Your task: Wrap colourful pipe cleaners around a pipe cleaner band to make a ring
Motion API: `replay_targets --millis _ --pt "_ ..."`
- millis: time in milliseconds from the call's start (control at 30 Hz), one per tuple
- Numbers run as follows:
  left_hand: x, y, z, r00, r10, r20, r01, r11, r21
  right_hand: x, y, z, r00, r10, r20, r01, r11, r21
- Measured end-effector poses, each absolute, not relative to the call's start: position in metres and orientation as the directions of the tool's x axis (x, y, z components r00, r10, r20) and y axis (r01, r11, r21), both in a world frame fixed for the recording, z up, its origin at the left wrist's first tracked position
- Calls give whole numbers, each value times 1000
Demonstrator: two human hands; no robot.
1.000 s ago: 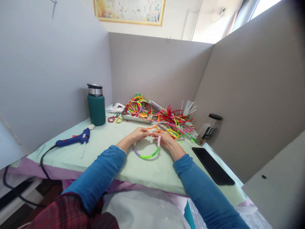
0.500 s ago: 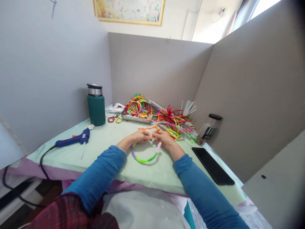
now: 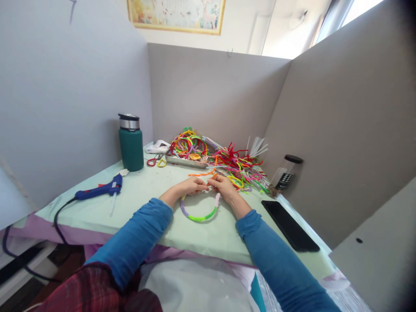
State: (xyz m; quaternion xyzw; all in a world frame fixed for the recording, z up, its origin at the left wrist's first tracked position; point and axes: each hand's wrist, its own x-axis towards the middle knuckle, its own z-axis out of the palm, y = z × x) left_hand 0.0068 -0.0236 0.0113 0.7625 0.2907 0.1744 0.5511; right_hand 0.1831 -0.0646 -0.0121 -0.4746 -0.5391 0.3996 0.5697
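A curved hoop, like a headband (image 3: 200, 219), hangs below my hands with its bend toward me, wrapped in yellow, purple, green and pale pink fuzzy pipe cleaner. My left hand (image 3: 191, 186) pinches its yellow-side end. Close beside it, fingertips nearly touching, my right hand (image 3: 225, 186) is closed on an orange pipe cleaner (image 3: 212, 175) at that same end. The pale pink end stands free under my right hand. Another length of orange pipe cleaner (image 3: 200, 174) shows just behind my fingers. My fingers hide the exact spot where orange meets hoop.
A metal tray (image 3: 191, 164) heaped with colourful hoops stands at the back, beside a pile of pipe cleaners (image 3: 238, 158). Scissors (image 3: 161, 163) lie left of it. A green bottle (image 3: 131, 149) and blue glue gun (image 3: 99, 190) are left; a clear jar (image 3: 280, 178) and black phone (image 3: 290, 225) right.
The hoop has shifted and turned slightly, its pale pink end now more upright. My fingers have moved a little around the orange pipe cleaner; both hands stay in nearly the same place.
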Motion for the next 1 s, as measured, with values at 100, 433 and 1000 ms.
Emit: replay_targets --millis 100,433,1000 --pt "6 -22 11 793 608 -42 216 -216 952 182 -66 -9 89 963 256 71 250 -966" --pt "7 -21 8 780 624 -48 196 -170 966 183 -65 -10 106 947 302 97 292 -951" --pt "9 -24 11 732 679 -55 212 -150 966 182 -63 -8 71 889 452 256 422 -870"
